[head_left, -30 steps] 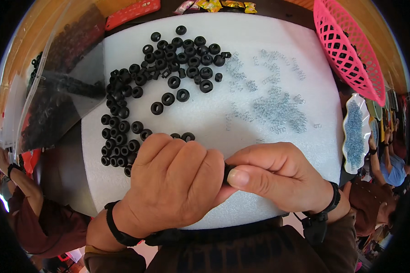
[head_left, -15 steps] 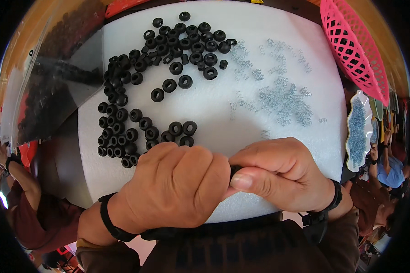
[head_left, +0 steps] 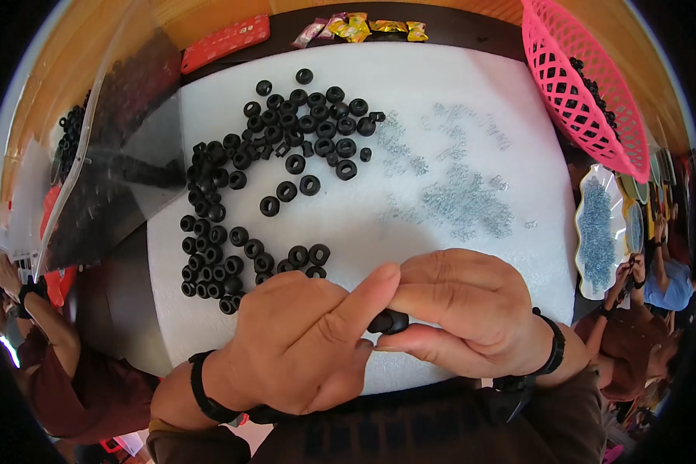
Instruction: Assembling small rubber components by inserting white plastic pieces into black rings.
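Both hands meet at the near edge of a white foam sheet (head_left: pixel 348 220). A small black plastic cord lock (head_left: pixel 395 322) is pinched between the thumb and fingers of my right hand (head_left: pixel 472 309). My left hand (head_left: pixel 294 340) is curled against it, index finger stretched along the top; its thumb and fingertips are mostly hidden. Many loose round black cord lock bodies (head_left: pixel 237 180) with holes lie in a curved heap beyond and left of my left hand, smaller black pieces among them. Tiny metal springs (head_left: pixel 465 207) are scattered on the sheet beyond my right hand.
A pink lattice basket (head_left: pixel 636 155) holding black pieces stands at the far right. Nearer is a white scalloped dish (head_left: pixel 619 232) of springs. A clear plastic bag (head_left: pixel 124 147) of black parts is at left. Wrapped candies (head_left: pixel 352 29) and a red case (head_left: pixel 226 43) lie behind.
My hands have drawn slightly apart and shifted, uncovering the black cord lock between them. My left index finger has straightened. The view has tilted, showing more of the table's far edge.
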Demonstrator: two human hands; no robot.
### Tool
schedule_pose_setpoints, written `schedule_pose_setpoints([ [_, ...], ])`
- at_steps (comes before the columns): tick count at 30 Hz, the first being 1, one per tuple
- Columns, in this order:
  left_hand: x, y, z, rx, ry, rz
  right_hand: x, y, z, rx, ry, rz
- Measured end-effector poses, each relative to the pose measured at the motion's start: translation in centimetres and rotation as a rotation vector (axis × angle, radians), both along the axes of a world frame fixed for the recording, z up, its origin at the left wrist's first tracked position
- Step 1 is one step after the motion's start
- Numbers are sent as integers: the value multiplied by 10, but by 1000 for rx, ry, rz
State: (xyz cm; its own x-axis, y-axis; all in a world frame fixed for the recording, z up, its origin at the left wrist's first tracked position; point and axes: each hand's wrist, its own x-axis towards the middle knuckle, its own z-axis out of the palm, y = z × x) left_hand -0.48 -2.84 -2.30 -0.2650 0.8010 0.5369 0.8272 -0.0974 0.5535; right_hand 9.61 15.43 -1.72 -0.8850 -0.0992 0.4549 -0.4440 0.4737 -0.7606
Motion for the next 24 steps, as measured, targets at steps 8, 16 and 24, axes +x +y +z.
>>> schedule_pose_setpoints([
  [8,1,3,7,9,-123,-40,1,0,0,190,190,-89],
  [16,-3,-5,10,-65,-490,-156,0,-1,0,190,236,-108],
  [24,-16,-7,-4,-325,-1153,-309,3,2,9,225,174,-98],
])
